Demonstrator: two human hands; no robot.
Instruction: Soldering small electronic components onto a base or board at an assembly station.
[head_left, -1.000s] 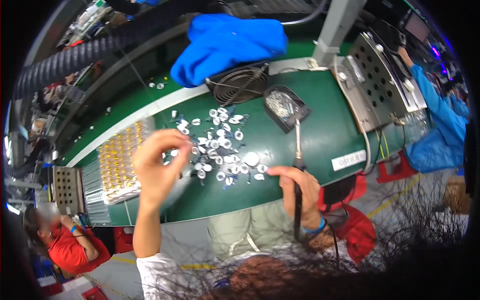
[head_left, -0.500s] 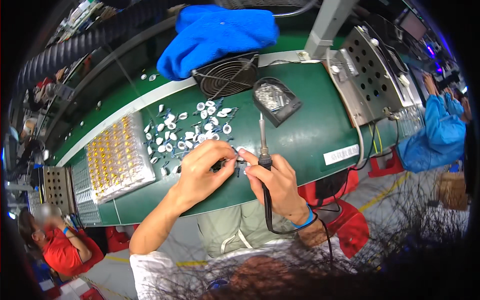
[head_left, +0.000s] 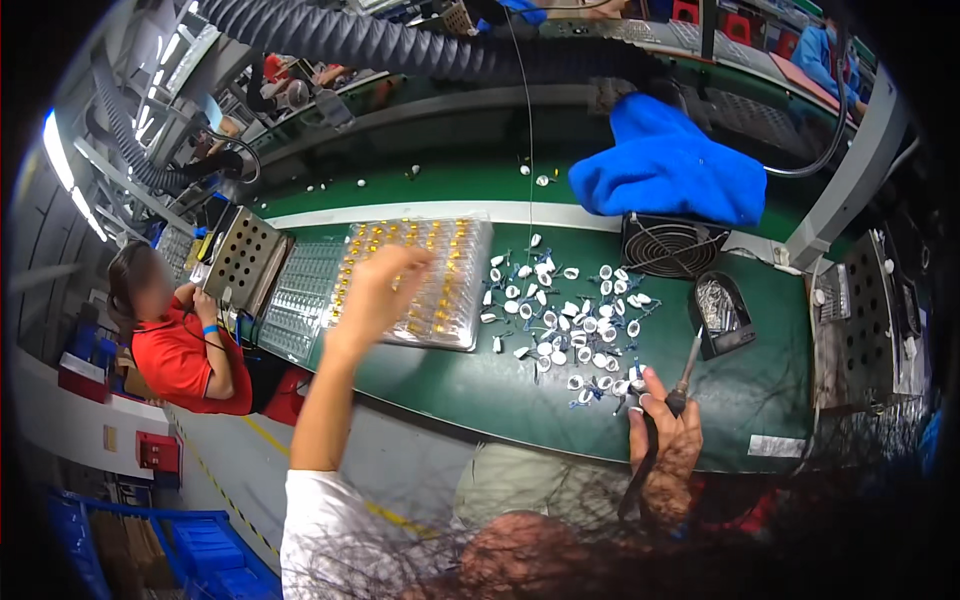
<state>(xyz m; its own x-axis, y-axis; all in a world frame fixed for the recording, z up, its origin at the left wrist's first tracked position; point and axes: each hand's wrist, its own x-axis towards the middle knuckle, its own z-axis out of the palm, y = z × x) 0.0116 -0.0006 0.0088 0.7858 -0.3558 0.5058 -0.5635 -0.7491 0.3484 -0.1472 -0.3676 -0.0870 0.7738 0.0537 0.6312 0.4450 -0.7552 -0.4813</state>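
My left hand [head_left: 375, 295] is over a clear plastic tray [head_left: 480, 260] holding rows of small yellow-topped parts [head_left: 440, 300]. Its fingers are bent and look apart from the thumb; nothing shows in them. My right hand [head_left: 665, 435] grips a soldering iron [head_left: 684, 385], its metal tip slanting up and away. The fingertips of that hand touch a small white part [head_left: 638, 386] at the near right end of a scattered pile. Several white round parts with short dark-blue wires [head_left: 570, 322] make up this pile on the green bench [head_left: 520, 400].
A black scoop-shaped bin [head_left: 735, 340] of small metal pieces lies right of the pile. Behind it is a black fan [head_left: 672, 248] under a blue cloth [head_left: 670, 165]. Perforated metal boxes [head_left: 250, 255] flank the bench. A co-worker in red [head_left: 185, 365] sits at left.
My left hand has left the spot beside my right hand and gone left over the tray. The view has swung left. My right hand still grips the soldering iron.
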